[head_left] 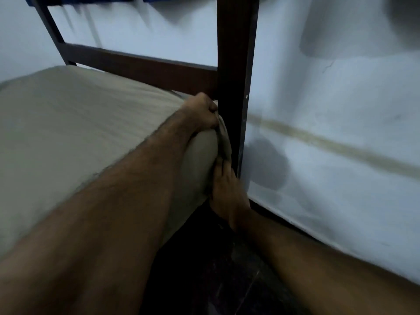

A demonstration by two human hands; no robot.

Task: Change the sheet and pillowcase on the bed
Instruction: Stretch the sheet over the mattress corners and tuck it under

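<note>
No writing, label or brand can be read anywhere in this dim, slightly blurred view, so straight to the fingers. The left hand (202, 112) has its fingers curled tight over a bunched fold of the beige sheet (75, 123) right at the top of the mattress corner, knuckles facing up, pressed close against the dark wooden bedpost (236, 71). From there the wrist bends down and the bare left forearm runs long and straight back to the near left, lying across the sheet's edge. Lower down, the right hand (227, 189) reaches up with fingers extended together, their tips on the sheet's gathered edge in the narrow gap between mattress corner and post; whether they pinch the cloth or only press it, the view does not show. Its forearm slants away to the near right, just above the dark floor (216, 280). The sheet itself lies stretched over the mattress, covering the whole left half of the scene, smooth on top and rounded over the corner where both hands meet. A dark headboard rail (141, 67) runs along the far side of the bed, and a pale wall (329, 110) with a faint yellowish stripe stands to the right.
</note>
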